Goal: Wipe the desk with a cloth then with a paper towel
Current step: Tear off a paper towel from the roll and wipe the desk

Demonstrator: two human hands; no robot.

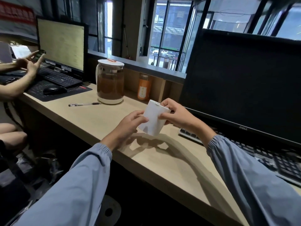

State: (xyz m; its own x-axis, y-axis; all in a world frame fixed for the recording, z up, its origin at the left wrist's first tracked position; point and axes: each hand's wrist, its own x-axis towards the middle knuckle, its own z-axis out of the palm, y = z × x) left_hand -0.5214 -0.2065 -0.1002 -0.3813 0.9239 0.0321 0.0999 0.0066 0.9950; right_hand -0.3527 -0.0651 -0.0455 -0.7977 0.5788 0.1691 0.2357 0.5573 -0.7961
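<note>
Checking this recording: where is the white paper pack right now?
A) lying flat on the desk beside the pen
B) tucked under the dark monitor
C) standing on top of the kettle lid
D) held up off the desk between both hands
D: the left hand and the right hand both grip the white paper pack, which is raised above the desk rather than resting on it.

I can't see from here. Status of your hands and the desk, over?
Hands: left hand, right hand both gripping white paper pack above desk. Pen and kettle on desk, far side.
</note>
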